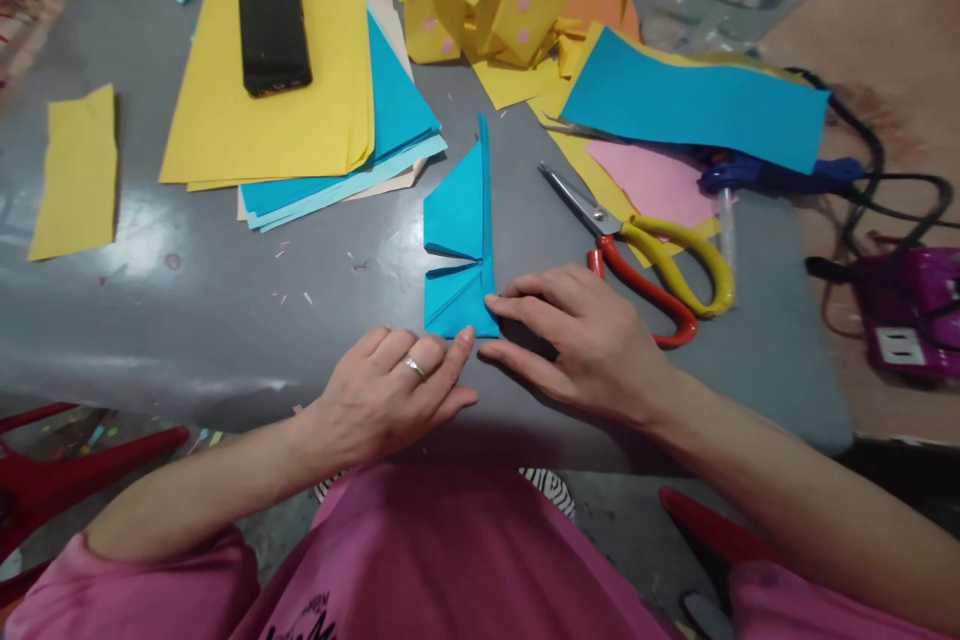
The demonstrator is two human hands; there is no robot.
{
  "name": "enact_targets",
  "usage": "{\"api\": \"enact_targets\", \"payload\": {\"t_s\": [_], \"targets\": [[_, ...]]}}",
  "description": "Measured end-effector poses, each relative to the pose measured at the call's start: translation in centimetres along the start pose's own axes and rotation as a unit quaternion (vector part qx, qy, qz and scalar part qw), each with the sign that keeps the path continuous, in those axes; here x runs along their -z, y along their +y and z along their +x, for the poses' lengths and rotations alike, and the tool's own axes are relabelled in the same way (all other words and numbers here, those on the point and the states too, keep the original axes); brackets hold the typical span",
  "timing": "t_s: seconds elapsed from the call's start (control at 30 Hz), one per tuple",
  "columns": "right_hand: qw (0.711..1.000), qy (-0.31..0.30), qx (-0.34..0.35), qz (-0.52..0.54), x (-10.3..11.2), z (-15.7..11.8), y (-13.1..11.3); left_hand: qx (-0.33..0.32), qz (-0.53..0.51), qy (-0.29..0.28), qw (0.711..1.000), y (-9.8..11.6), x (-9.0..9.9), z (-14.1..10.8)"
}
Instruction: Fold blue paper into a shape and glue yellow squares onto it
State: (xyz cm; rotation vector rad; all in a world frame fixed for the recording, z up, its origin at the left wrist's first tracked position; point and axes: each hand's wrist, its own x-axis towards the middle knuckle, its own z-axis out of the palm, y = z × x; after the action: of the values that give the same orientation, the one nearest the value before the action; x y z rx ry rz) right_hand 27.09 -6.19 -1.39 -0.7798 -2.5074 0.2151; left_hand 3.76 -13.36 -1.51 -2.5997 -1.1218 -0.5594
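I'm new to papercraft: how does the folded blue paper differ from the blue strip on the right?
The folded blue paper is creased, with a gap in its left edge; the blue strip is an unfolded band. The left hand and right hand touch the folded blue paper, while neither touches the blue strip. Both are bright blue.

The folded paper is looking matt and smooth, the desk is shining glossily, and the scissor blades are gleaming like polished metal.
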Motion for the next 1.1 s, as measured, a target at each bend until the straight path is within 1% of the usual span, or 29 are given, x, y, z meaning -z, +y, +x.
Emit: {"api": "enact_targets", "payload": {"t_s": [0.13, 0.27, 0.43, 0.6, 0.7, 0.77, 0.83, 0.9, 0.93, 1.0, 1.03, 1.07, 1.1], "targets": [[0.999, -0.007, 0.054, -0.002, 0.3, 0.1, 0.0, 0.007, -0.022, 0.025, 0.999, 0.0, 0.1, 0.3], [0.994, -0.021, 0.106, 0.017, 0.4, 0.6, 0.3, -0.014, -0.009, 0.040, 0.999, -0.3, 0.1, 1.1], [0.985, -0.014, 0.160, -0.059, 0.7, 1.3, 0.4, -0.040, 0.027, 0.048, 0.998, -1.0, 0.1, 1.4], [0.957, -0.026, 0.246, -0.149, 0.8, 2.2, 0.1, -0.008, 0.020, 0.035, 0.999, -1.4, 0.1, 1.2], [0.947, -0.016, 0.269, -0.176, 0.4, 2.6, 0.0, -0.008, 0.030, 0.037, 0.999, -1.8, 0.1, 0.8], [0.950, 0.002, 0.263, -0.168, 0.0, 2.8, 0.0, -0.011, 0.047, 0.043, 0.998, -2.0, 0.0, 0.6], [0.960, 0.014, 0.243, -0.142, -0.3, 3.0, 0.2, -0.004, 0.062, 0.051, 0.997, -2.3, -0.1, 0.5], [0.974, 0.017, 0.203, -0.099, -0.3, 3.7, 0.4, 0.030, 0.055, 0.076, 0.995, -2.7, 0.0, 0.6], [0.982, 0.012, 0.176, -0.072, -0.2, 4.2, 0.6, 0.060, 0.035, 0.092, 0.993, -3.0, 0.1, 0.8], [0.993, -0.012, 0.116, -0.009, 0.5, 5.8, 0.9, 0.140, -0.054, 0.106, 0.983, -3.8, 0.6, 1.5], [0.995, -0.035, 0.085, 0.025, 0.9, 6.9, 0.9, 0.186, -0.121, 0.100, 0.970, -4.4, 0.9, 1.8], [0.995, -0.053, 0.058, 0.055, 1.3, 8.0, 0.9, 0.233, -0.198, 0.086, 0.948, -5.0, 1.2, 2.2], [0.994, -0.066, 0.029, 0.076, 1.8, 9.3, 0.9, 0.277, -0.273, 0.075, 0.918, -5.7, 1.4, 2.6]]}}
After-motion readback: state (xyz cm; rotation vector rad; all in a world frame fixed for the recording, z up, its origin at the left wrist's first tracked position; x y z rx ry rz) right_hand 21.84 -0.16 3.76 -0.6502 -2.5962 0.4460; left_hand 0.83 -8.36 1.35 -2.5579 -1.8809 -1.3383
